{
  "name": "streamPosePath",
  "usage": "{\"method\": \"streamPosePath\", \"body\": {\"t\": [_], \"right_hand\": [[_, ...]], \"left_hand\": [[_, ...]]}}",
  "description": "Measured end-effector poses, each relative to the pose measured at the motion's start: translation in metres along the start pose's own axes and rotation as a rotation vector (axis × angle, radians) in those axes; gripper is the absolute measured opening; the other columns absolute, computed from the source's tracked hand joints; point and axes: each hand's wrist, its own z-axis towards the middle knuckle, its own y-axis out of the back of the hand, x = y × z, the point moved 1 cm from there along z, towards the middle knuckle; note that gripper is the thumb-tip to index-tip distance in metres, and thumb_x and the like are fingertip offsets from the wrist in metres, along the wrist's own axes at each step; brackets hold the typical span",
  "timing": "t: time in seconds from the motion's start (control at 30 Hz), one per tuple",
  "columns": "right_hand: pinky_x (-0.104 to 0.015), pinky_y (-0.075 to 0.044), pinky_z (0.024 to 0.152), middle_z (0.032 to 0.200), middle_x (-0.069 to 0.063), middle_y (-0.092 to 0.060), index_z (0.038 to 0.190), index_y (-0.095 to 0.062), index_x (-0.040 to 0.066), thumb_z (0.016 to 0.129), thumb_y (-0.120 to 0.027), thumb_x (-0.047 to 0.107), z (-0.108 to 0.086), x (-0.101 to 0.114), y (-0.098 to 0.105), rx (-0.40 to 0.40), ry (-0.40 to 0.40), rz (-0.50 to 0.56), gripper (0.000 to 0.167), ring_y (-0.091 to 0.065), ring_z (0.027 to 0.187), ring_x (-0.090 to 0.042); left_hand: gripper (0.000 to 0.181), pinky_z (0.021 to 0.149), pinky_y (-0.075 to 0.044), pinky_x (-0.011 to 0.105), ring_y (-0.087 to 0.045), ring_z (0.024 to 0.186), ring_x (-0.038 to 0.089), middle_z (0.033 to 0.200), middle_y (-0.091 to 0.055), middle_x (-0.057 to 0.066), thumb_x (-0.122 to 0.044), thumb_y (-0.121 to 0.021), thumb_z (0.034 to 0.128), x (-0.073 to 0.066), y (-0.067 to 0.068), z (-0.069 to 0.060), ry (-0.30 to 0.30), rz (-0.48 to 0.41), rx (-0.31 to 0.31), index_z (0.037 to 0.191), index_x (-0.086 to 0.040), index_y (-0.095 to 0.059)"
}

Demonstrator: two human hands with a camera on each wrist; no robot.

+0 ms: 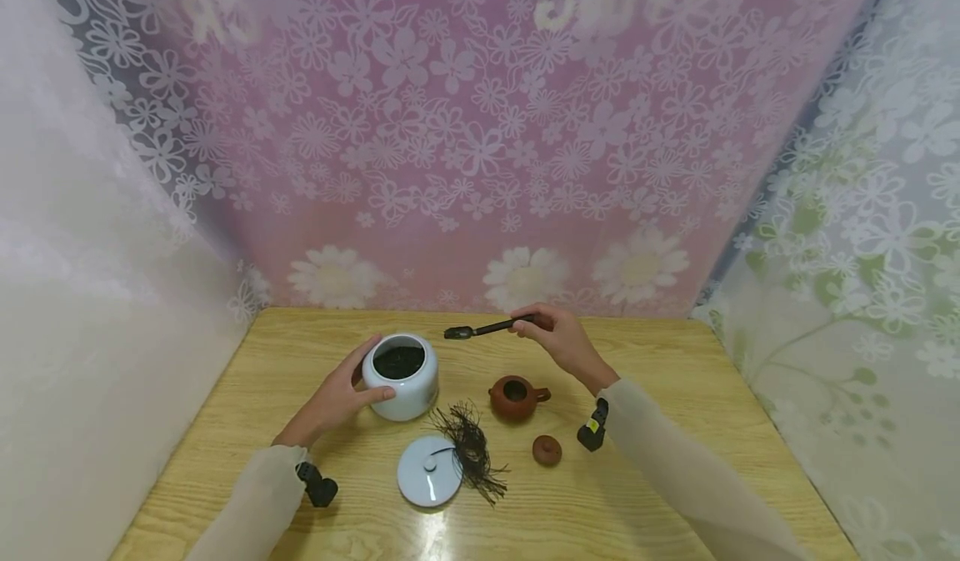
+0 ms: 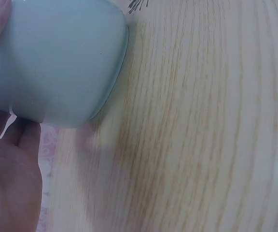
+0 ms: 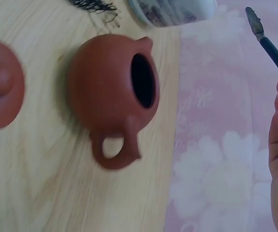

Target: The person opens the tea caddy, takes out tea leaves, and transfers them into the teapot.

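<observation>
My left hand point(image 1: 330, 398) grips a white ceramic jar point(image 1: 408, 403) by its side, thumb across the front and fingers round the far side. Dark dried leaves point(image 1: 399, 363), like tea, lie inside the uncovered jar. Between the thumb and fingers of my right hand point(image 1: 561, 343) is the handle of a small dark tea scoop point(image 1: 495, 327). The scoop's head is in the air just right of the jar's mouth, with some dark bits on it in the right wrist view. Below the right hand stands a reddish-brown clay teapot point(image 3: 100, 82), uncovered, its inside dark.
The teapot's round lid point(image 1: 547, 451) lies in front of it, to the right. A white jar lid point(image 1: 420, 482) rests near the front, with a bundle of thin dark strands point(image 1: 472, 453) partly over it. Flowered curtains point(image 1: 480, 144) hang behind the wooden table point(image 1: 630, 494).
</observation>
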Motion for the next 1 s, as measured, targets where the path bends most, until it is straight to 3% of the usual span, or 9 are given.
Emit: {"method": "streamPosePath", "body": {"t": [0.17, 0.27, 0.7, 1.0], "right_hand": [[-0.029, -0.064, 0.094, 0.118, -0.016, -0.080, 0.131, -0.075, 0.011, 0.109, -0.071, 0.021, -0.015, -0.005, 0.015, -0.008, -0.007, 0.012, 0.025, -0.077, 0.102, -0.010], [-0.024, -0.062, 0.093, 0.118, -0.019, -0.080, 0.132, -0.074, 0.011, 0.109, -0.071, 0.020, -0.022, -0.009, 0.023, -0.018, -0.014, 0.021, 0.025, -0.076, 0.102, -0.009], [-0.021, -0.061, 0.095, 0.119, -0.018, -0.080, 0.133, -0.074, 0.007, 0.109, -0.071, 0.024, -0.054, -0.029, 0.050, -0.046, -0.066, -0.052, 0.029, -0.077, 0.103, -0.007], [-0.022, -0.062, 0.092, 0.119, -0.016, -0.078, 0.132, -0.074, 0.006, 0.109, -0.070, 0.023, -0.072, -0.043, 0.061, -0.025, -0.081, -0.104, 0.028, -0.075, 0.101, -0.004]], "left_hand": [[0.107, 0.133, -0.028, 0.064, -0.028, 0.167, 0.039, 0.182, -0.022, 0.011, -0.034, -0.089, 0.0949, -0.001, 0.000, 0.000, 0.015, -0.003, -0.003, 0.176, -0.022, -0.020], [0.107, 0.133, -0.028, 0.063, -0.027, 0.167, 0.038, 0.182, -0.022, 0.011, -0.034, -0.089, 0.0948, -0.002, 0.000, 0.000, 0.016, 0.000, -0.006, 0.176, -0.023, -0.021], [0.107, 0.133, -0.026, 0.064, -0.026, 0.167, 0.040, 0.182, -0.021, 0.011, -0.035, -0.088, 0.0956, -0.003, -0.001, -0.002, 0.025, 0.009, -0.002, 0.177, -0.023, -0.019], [0.107, 0.133, -0.027, 0.063, -0.027, 0.167, 0.039, 0.182, -0.023, 0.012, -0.033, -0.088, 0.0951, -0.002, 0.000, -0.001, 0.028, 0.006, -0.001, 0.177, -0.022, -0.019]]}}
